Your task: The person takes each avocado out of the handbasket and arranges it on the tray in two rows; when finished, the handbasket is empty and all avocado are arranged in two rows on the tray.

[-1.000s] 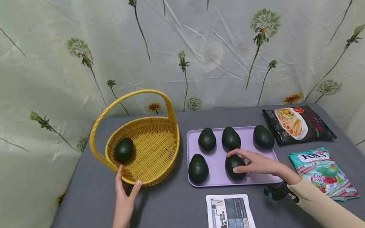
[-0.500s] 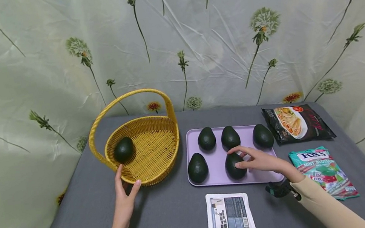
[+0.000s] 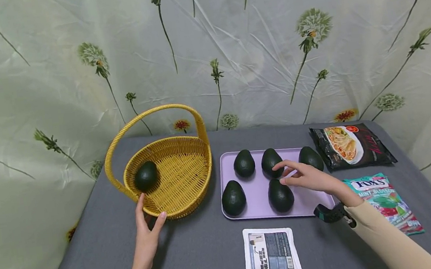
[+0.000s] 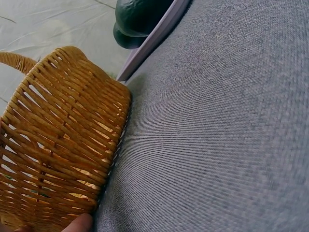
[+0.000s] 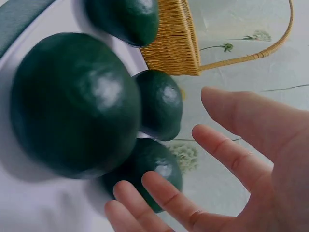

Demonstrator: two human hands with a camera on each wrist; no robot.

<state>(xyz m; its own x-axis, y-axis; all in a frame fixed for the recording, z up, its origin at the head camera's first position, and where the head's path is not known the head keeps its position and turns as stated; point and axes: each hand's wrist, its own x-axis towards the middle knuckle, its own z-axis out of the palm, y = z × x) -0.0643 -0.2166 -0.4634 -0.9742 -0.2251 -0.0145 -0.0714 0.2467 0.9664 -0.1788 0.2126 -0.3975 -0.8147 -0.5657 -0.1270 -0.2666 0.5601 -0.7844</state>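
Note:
My right hand hovers over the lilac tray, its fingers spread and holding nothing. Under it lies the front avocado; the back middle avocado is just beyond the fingertips. In the right wrist view, a large dark avocado lies apart from the open fingers. My left hand touches the near rim of the yellow wicker basket with thumb and index finger extended. One avocado lies inside the basket at the left. The left wrist view shows the woven basket wall up close.
Other avocados on the tray are at front left, back left and back right. A black noodle packet and a green candy bag lie to the right. A white pouch lies before the tray.
My right hand has come off the front avocado and moved back and up, its fingers now nearer the back middle one. That avocado has shifted slightly right. The left hand has stayed put.

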